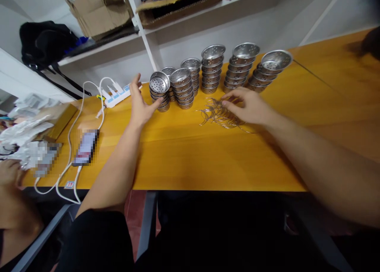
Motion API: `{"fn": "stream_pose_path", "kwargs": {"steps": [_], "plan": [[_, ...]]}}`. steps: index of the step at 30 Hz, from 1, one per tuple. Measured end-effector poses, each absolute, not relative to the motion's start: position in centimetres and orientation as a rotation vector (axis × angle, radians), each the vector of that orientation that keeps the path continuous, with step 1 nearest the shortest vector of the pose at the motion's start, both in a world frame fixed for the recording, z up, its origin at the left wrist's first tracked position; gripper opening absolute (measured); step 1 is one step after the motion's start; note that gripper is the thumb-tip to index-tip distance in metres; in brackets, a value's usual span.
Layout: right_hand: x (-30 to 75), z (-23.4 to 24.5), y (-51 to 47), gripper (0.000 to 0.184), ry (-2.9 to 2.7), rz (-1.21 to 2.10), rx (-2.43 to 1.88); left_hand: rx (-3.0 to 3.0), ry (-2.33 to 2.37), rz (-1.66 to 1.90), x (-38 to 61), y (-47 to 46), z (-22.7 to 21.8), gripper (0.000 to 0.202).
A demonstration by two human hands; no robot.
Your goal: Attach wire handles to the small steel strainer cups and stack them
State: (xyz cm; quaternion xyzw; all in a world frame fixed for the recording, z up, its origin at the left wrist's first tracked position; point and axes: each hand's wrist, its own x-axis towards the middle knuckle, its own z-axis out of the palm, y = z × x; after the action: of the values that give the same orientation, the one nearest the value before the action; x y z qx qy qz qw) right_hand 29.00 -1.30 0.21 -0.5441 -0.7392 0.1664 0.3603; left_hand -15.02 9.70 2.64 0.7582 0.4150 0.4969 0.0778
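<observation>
My left hand (pixel 141 105) is open beside a short stack of perforated metal cups (pixel 159 84), its thumb pointing toward the cups and its fingers spread upward. Whether the thumb touches them I cannot tell. My right hand (pixel 249 105) reaches over a loose heap of thin bent wire pieces (pixel 218 115), fingertips at the heap's right side. Its thumb and forefinger are close together by the wires; whether they pinch one is too small to see. More stacks of the same cups (pixel 181 80) stand along the back, the tallest (pixel 213 66) near the middle and a leaning one (pixel 274 64) at the right.
A white power strip (pixel 118 96) with plugged-in cables lies left of the cups. Nearer stands a charging phone (pixel 86 147). Plastic bags (pixel 26 125) and another person's arm (pixel 14 208) are at the far left. Shelves (pixel 190 18) with cardboard boxes rise behind the table (pixel 190 161).
</observation>
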Motion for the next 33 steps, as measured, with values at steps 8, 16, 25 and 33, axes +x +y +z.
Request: {"fn": "stream_pose_path", "kwargs": {"steps": [8, 16, 25, 33], "plan": [[28.7, 0.7, -1.9, 0.043, -1.919, 0.462, -1.435, 2.342, 1.198, 1.305, -13.8, 13.5, 2.7, 0.100], [29.2, -0.7, -1.1, 0.035, -1.890, 0.462, -1.316, 2.021, 1.450, 1.490, -16.4, 15.5, 1.8, 0.094], [29.4, -1.4, -0.6, 0.033, -1.885, 0.474, -1.282, 1.894, 1.456, 1.614, -13.2, 14.9, 2.4, 0.088], [29.3, -1.3, -0.7, 0.030, -1.888, 0.485, -1.278, 1.879, 1.443, 1.695, -12.7, 15.9, 1.5, 0.070]]}}
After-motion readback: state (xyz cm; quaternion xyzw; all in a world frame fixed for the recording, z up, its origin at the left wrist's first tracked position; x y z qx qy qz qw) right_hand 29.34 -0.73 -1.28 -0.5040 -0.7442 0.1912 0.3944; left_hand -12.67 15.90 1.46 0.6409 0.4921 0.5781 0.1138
